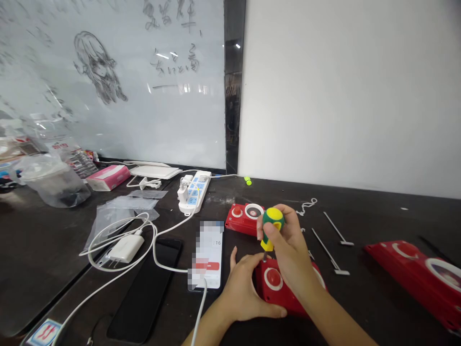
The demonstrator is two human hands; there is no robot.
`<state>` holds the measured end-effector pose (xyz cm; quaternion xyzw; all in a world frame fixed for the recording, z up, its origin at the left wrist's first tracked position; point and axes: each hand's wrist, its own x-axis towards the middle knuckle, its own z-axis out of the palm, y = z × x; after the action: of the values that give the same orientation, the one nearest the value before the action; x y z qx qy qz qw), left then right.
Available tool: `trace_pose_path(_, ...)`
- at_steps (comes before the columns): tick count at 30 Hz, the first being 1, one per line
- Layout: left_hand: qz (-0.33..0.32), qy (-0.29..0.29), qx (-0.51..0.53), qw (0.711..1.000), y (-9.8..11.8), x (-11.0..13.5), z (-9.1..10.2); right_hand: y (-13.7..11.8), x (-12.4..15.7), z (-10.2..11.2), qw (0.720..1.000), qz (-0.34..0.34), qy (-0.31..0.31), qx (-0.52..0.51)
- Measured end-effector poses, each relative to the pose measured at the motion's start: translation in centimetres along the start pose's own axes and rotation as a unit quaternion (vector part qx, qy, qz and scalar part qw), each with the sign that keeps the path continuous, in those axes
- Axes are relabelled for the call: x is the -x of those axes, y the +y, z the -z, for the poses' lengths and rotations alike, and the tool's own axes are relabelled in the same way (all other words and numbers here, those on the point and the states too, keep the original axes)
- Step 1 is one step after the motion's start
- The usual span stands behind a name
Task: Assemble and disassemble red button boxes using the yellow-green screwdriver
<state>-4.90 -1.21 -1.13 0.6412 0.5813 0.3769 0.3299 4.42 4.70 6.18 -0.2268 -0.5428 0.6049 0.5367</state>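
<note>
While the left grip clasps the red button box near the front edge of the bench, the right grip closes round the upright green-and-yellow screwdriver.

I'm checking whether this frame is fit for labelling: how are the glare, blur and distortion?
Head view: even, soft lighting; glare streaks on the whiteboard; the lit phone has its screen pixelated out; the right hand, screwdriver, left hand and red box are sharp; wide-angle distortion stretches the red panel at the right edge.
</note>
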Motion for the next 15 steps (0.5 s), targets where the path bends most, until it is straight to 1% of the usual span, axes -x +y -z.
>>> trace_pose_path(2,0.004,0.0,-0.003,1.0,-0.01,0.04,-0.03,0.05,-0.05,0.01,1.0,-0.007,0.011,0.01)
trace_pose_path(6,0.011,0.005,-0.01,1.0,-0.05,0.03,-0.11,-0.15,-0.29,-0.01,0.999,-0.045,0.014,0.01)
trace_pose_path(9,0.005,0.008,-0.003,1.0,0.0,-0.01,-0.08,-0.3,-0.21,-0.13,0.999,-0.032,0.01,-0.011)
trace_pose_path(12,0.0,0.007,-0.002,1.0,0.06,-0.04,0.0,-0.31,-0.03,-0.22,1.0,-0.012,0.008,-0.002)
trace_pose_path(15,0.004,0.003,-0.005,1.0,0.08,-0.05,-0.01,-0.29,-0.01,-0.2,0.999,-0.047,0.023,0.007)
